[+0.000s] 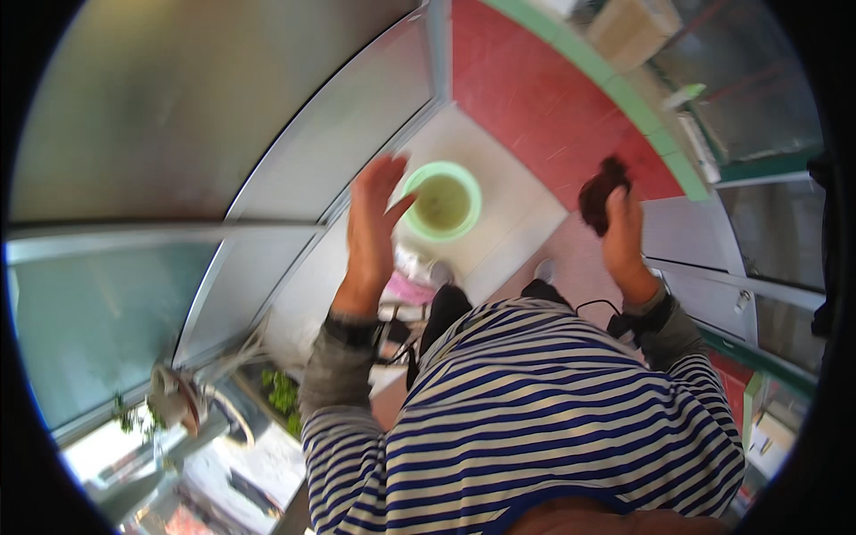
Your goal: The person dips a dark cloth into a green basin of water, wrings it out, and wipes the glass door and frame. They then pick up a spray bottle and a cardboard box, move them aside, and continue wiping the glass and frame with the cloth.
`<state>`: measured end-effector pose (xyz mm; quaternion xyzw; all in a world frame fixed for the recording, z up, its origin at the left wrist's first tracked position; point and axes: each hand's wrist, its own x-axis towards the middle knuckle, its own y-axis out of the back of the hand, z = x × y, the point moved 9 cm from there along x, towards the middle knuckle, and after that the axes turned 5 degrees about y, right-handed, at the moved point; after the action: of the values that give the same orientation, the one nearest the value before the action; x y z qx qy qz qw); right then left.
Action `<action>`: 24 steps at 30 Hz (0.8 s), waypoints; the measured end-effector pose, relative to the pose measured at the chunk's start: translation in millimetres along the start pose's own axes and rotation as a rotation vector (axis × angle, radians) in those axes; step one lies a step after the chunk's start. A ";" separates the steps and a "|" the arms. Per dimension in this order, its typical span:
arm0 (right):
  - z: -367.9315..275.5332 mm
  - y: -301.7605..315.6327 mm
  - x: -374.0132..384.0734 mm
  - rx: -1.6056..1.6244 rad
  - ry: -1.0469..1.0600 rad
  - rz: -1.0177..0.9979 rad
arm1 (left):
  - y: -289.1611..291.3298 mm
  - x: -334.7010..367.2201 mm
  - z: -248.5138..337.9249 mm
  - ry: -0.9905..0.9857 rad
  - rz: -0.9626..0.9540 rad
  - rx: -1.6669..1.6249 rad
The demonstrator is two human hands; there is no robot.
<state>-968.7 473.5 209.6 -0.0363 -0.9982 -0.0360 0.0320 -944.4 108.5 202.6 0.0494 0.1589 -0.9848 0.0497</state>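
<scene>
My left hand (373,209) is raised with its thumb apart from the fingers, and nothing shows in it. It is nearest to the framed glass panels at the left. In my right hand (626,236) is a crumpled dark brown rag (597,194), bunched up and sticking out past the fingers. Between the two hands, lower down on the floor, stands a light green basin (473,203) holding murky brownish water. Both hands are slightly blurred.
Metal-framed frosted glass (343,116) rises along the left. Red floor tiles (526,98) with a green border lie ahead. White cabinets (687,234) with glass stand at the right. A pink and white bundle (410,287) is by my feet, and a green plant (282,394) is at the lower left.
</scene>
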 end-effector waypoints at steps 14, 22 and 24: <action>-45.5 71.2 -38.7 0.334 0.149 0.061 | -159.5 -13.1 -14.3 0.079 -0.394 0.207; 12.4 145.1 -35.9 0.171 -0.213 0.281 | -206.1 -6.1 -67.5 0.311 -0.540 0.152; -5.4 208.4 -13.8 -0.151 -0.135 0.403 | -190.7 -4.9 -87.7 0.381 -0.420 0.162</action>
<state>-939.0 679.4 228.6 -0.2398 -0.9651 -0.1007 -0.0310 -954.1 316.9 179.1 0.2035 0.0929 -0.9559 -0.1900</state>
